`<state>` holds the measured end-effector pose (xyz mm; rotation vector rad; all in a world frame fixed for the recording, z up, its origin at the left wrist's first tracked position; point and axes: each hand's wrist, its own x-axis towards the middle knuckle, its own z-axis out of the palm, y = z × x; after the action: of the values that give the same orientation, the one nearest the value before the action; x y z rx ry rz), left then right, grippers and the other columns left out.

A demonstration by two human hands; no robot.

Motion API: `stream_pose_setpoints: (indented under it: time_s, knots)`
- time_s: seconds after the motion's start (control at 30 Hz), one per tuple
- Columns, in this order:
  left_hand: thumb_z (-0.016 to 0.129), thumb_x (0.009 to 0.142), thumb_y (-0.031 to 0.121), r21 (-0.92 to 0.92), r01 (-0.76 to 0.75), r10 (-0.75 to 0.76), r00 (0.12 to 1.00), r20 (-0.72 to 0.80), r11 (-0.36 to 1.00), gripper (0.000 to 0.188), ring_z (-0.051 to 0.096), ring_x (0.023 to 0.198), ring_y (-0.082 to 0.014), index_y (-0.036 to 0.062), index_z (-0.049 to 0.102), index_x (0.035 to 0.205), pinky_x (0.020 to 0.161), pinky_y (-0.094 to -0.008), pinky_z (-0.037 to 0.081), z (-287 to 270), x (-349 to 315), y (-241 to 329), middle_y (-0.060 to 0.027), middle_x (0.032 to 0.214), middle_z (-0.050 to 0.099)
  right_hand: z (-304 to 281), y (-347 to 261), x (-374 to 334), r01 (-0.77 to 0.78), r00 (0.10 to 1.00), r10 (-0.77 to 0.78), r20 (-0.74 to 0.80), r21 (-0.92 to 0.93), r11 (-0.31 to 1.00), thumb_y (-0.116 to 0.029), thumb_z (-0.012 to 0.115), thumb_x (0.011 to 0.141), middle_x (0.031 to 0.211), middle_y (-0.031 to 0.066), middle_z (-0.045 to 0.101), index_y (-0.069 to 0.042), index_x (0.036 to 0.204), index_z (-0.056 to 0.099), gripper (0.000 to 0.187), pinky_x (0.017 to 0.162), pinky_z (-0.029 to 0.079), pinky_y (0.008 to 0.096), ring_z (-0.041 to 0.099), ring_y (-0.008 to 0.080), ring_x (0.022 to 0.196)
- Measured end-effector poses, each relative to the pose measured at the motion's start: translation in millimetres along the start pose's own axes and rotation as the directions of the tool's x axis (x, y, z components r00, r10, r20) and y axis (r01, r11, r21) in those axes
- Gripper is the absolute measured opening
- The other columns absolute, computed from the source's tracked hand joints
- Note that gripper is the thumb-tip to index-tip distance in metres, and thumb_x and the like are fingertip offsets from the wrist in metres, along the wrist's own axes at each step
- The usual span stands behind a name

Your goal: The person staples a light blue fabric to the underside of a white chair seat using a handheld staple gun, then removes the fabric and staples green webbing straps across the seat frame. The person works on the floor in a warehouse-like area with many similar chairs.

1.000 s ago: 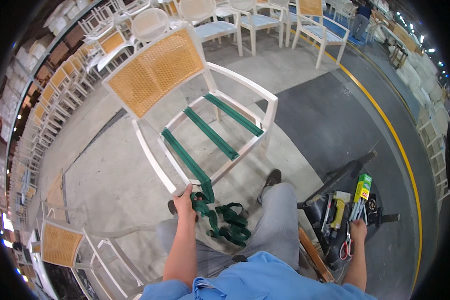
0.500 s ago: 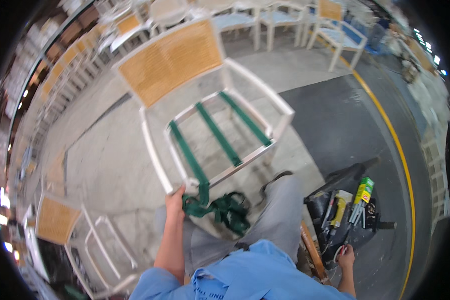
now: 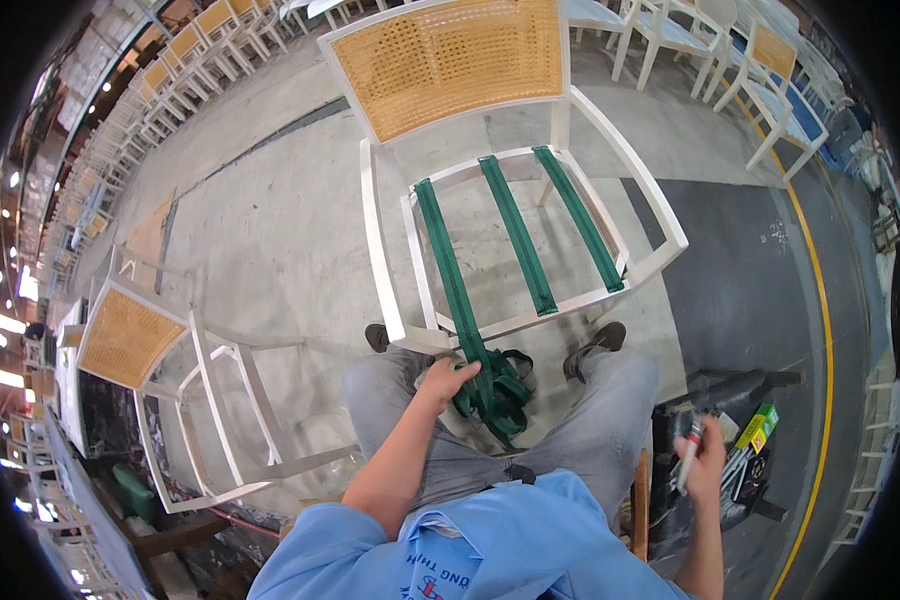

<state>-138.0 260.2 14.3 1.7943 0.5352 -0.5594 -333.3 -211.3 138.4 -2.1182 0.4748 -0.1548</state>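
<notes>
The left hand (image 3: 448,378) is closed around the green strap (image 3: 467,340), gripping it just below the front rail of the white chair (image 3: 390,290). Above the hand the strap runs across the open seat frame – 1 of 3 green bands there. To the right of the hand, touching it, the loose strap lies in a bundle (image 3: 500,392) between the knees. The right hand (image 3: 705,462) is curled around a thin white tool (image 3: 688,452), held upright. Just right of this hand sits a green box (image 3: 758,427) among other tools.
</notes>
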Motion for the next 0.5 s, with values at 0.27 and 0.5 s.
stream_pose_setpoints:
  time_s: [0.27, 0.5]
  knots:
    - [0.075, 0.101, 0.03, -0.589, 0.238, -0.19, 0.971, 0.143, 0.772, 0.035, 0.074, 0.096, -0.0237, -0.0006, 0.072, 0.118, 0.086, -0.0381, 0.059, 37, 29, -3, -0.0119, 0.108, 0.078, 153, -126, 134, 0.61, 0.701, -0.422, 0.575, -0.176, 0.773, -0.043, 0.088, 0.081, 0.104, 0.0157, 0.069, -0.012, 0.123, 0.066, 0.057, 0.087, 0.051, 0.0506, 0.067, 0.0409, 0.101]
    - [0.057, 0.11, 0.018, -0.703, 0.021, 0.185, 0.959, 0.215, 0.711, 0.028, 0.075, 0.09, -0.023, -0.0042, 0.068, 0.122, 0.084, -0.0371, 0.06, -31, -37, 54, -0.0136, 0.101, 0.078, 232, -110, 191, 0.854, 0.45, -0.488, 0.748, -0.2, 0.48, -0.048, 0.083, 0.083, 0.099, 0.0116, 0.067, -0.017, 0.118, 0.067, 0.049, 0.091, 0.045, 0.0465, 0.066, 0.0333, 0.104]
